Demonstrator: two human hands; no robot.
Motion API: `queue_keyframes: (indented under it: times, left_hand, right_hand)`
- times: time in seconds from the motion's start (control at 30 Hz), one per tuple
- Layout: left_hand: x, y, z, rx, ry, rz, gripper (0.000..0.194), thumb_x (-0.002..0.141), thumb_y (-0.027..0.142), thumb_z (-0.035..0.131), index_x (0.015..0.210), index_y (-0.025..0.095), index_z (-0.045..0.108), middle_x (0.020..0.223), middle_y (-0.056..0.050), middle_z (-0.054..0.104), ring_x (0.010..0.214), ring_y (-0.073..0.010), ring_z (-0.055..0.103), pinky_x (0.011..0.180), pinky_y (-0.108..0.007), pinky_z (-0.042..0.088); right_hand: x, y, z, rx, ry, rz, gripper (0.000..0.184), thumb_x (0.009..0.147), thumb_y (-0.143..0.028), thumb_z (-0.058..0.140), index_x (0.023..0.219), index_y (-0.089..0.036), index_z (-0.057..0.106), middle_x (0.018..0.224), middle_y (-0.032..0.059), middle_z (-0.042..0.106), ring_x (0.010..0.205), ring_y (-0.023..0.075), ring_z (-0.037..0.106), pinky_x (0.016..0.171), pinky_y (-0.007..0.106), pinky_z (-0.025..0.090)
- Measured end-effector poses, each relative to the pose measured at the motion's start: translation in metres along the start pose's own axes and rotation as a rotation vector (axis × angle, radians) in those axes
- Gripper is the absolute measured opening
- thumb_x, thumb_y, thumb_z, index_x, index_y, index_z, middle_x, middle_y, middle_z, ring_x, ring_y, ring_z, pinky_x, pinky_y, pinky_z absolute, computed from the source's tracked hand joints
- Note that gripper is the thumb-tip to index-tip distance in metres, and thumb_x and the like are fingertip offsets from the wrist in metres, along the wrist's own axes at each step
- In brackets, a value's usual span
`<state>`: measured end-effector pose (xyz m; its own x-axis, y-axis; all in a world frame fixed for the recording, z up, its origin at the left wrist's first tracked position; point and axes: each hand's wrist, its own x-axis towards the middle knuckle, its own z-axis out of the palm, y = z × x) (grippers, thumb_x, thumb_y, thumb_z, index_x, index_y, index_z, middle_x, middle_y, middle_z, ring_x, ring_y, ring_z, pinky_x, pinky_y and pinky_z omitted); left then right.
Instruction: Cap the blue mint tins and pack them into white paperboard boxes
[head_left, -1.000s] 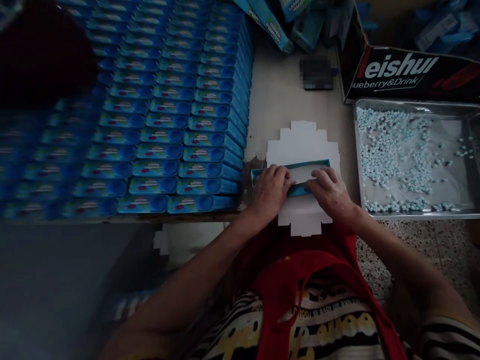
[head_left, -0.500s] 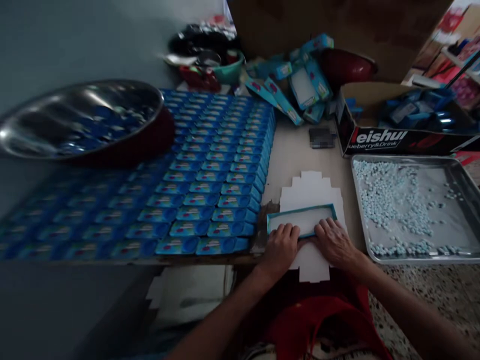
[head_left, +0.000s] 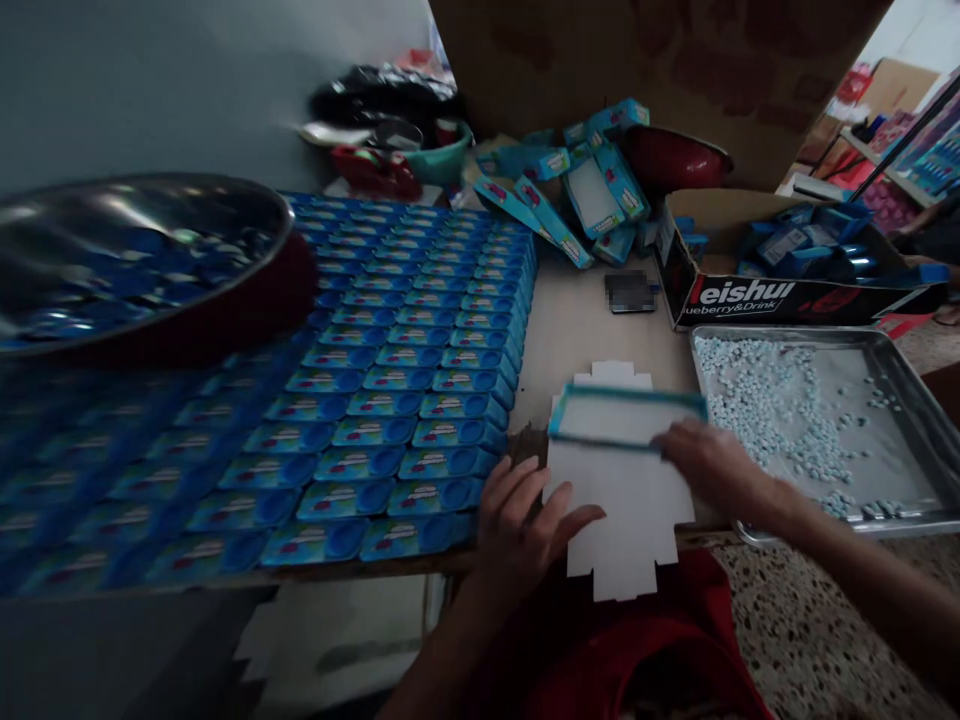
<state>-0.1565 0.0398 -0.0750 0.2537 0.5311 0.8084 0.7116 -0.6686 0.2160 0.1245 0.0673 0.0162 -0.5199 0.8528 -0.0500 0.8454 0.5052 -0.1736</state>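
Observation:
A shallow blue-rimmed box [head_left: 611, 418], white inside, is tilted slightly above a white die-cut cardboard sheet [head_left: 619, 515]. My right hand [head_left: 701, 465] is closed on the box's right near corner; motion blurs both. At the sheet's left edge, my left hand [head_left: 525, 510] has its fingers spread and holds nothing. It lies close to the nearest of the blue packs [head_left: 422, 497], which stand in tight rows over the left of the table.
A large steel bowl [head_left: 296, 235] holding blue-wrapped pieces sits on the rows at left. At right are a metal tray [head_left: 900, 460] of pale pellets and a printed carton [head_left: 817, 300] of blue packets. Crumpled blue boxes [head_left: 592, 195] are heaped at the back near a dark object [head_left: 630, 292].
My right hand has lifted the box and moved it away from me and rightward. My left hand has let go of it and opened at the left. The view has shifted slightly.

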Motion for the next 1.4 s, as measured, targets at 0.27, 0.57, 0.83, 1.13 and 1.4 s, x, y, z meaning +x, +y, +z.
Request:
queue_keyframes:
  times: [0.27,0.57,0.83,1.13,1.4]
  left_hand:
    - [0.077,-0.038,0.088,0.022,-0.532,-0.441,0.061,0.087,0.031,0.084,0.142,0.018,0.061,0.133,-0.017,0.064,0.123,-0.0366,0.059,0.107,-0.049,0.050]
    - [0.126,-0.088,0.147,-0.017,-0.973,-0.365,0.076,0.074,0.057,0.091,0.141,0.029,0.068,0.142,-0.014,0.058,0.128,-0.0399,0.051,0.105,-0.047,0.046]
    - [0.110,-0.068,0.139,-0.136,-0.635,-0.436,0.047,0.081,0.029,0.087,0.126,0.021,0.076,0.127,-0.011,0.072,0.118,-0.0289,0.066,0.105,-0.037,0.050]
    - [0.155,-0.056,0.073,-0.553,-0.175,-0.576,0.027,0.071,0.043,0.093,0.074,0.023,0.074,0.080,-0.001,0.074,0.083,-0.0228,0.067,0.092,-0.038,0.054]
    - [0.088,-0.031,0.047,-1.319,-0.249,-1.405,0.069,0.067,0.057,0.085,0.123,0.019,0.072,0.114,-0.012,0.078,0.097,-0.0262,0.074,0.078,-0.035,0.059]
  right_hand:
    - [0.260,0.092,-0.157,-0.396,0.500,0.206,0.045,0.108,-0.017,0.044,0.152,-0.010,0.051,0.158,0.0165,0.052,0.146,0.0335,0.046,0.120,0.053,0.034]
    - [0.166,0.061,-0.048,-0.273,0.181,0.060,0.039,0.098,-0.030,0.069,0.135,-0.018,0.066,0.153,0.0159,0.053,0.140,0.0368,0.048,0.115,0.055,0.044]
    - [0.032,0.059,0.023,-0.068,0.191,0.337,0.069,0.100,-0.047,0.067,0.153,-0.005,0.052,0.150,0.0257,0.053,0.138,0.0405,0.049,0.120,0.053,0.043]
    - [0.017,0.048,0.023,1.294,0.375,0.572,0.069,0.069,-0.042,0.088,0.130,-0.021,0.064,0.111,0.0095,0.076,0.091,0.0262,0.073,0.085,0.045,0.062]
    - [-0.003,0.028,0.019,1.889,0.316,0.748,0.065,0.055,-0.020,0.082,0.118,-0.025,0.067,0.096,-0.0005,0.077,0.074,0.0194,0.071,0.069,0.033,0.059]
